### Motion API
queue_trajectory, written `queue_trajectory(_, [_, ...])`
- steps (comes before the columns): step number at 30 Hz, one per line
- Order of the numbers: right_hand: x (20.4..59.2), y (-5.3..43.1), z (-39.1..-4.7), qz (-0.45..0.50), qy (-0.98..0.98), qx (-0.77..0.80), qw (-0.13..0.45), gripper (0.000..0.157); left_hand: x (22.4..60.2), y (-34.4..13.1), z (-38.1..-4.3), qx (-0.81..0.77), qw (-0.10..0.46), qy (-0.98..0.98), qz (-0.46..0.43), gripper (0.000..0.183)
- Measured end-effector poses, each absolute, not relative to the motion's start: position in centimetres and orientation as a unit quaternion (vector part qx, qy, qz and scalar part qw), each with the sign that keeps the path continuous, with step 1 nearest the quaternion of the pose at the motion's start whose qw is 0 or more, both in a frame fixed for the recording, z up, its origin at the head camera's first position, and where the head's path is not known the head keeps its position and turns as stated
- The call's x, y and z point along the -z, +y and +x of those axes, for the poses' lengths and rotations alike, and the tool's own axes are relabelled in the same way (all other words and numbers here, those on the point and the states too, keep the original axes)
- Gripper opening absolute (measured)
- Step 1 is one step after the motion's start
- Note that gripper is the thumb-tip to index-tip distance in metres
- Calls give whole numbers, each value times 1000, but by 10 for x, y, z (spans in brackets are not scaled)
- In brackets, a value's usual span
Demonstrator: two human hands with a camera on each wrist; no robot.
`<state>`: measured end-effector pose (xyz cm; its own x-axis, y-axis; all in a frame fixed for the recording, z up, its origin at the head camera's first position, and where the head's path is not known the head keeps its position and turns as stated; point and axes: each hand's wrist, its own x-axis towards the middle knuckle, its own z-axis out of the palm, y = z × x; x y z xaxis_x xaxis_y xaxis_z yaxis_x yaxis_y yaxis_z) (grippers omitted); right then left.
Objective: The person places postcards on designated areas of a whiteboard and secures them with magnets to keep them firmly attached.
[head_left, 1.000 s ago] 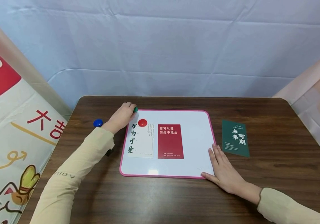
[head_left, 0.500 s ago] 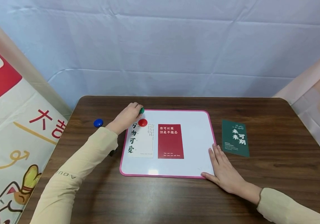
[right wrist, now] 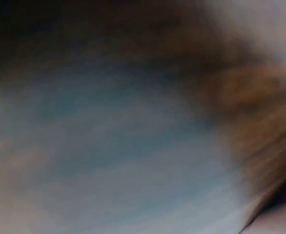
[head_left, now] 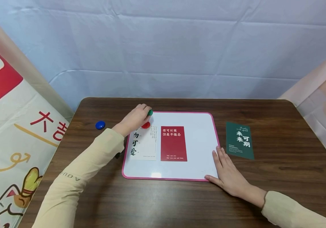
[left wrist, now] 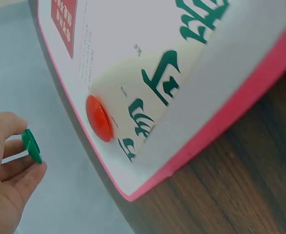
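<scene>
My left hand (head_left: 135, 118) pinches a green round magnet (left wrist: 31, 146) between thumb and fingertips, above the upper left of a pink-edged whiteboard (head_left: 201, 136). Below that hand a red round magnet (left wrist: 99, 118) sits on the top of a white card (head_left: 147, 145) with green lettering; in the head view the hand partly covers both. Beside it on the board lies a red card (head_left: 173, 145) with white lettering. My right hand (head_left: 228, 174) rests with spread, straight fingers on the board's lower right edge. The right wrist view is mostly blurred.
A blue round magnet (head_left: 100, 125) lies on the brown table (head_left: 163, 205) left of the board. A dark object (head_left: 118, 155) shows partly behind the left sleeve. To the right of the board lies a green card (head_left: 240, 141). A pale cloth (head_left: 174, 57) hangs behind the table.
My left hand has moved right with the green magnet, from the board's upper left corner along its top edge, and now overlaps part of the red magnet. The right hand has stayed still.
</scene>
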<state>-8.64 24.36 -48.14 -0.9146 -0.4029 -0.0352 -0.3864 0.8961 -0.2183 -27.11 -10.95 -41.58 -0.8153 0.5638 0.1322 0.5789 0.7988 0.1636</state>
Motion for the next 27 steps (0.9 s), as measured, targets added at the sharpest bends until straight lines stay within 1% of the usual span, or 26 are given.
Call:
queue_trajectory(7, [482, 243, -87, -208, 972, 104, 35, 91, 414, -101, -271, 98, 28, -946, -307, 41])
queue_trajectory(15, [482, 242, -86, -213, 971, 104, 29, 90, 412, -94, -272, 91, 31, -943, -318, 40])
queue_trajectory(27, [483, 242, -85, -207, 972, 108, 33, 91, 410, -83, -272, 97, 18, -941, -324, 40])
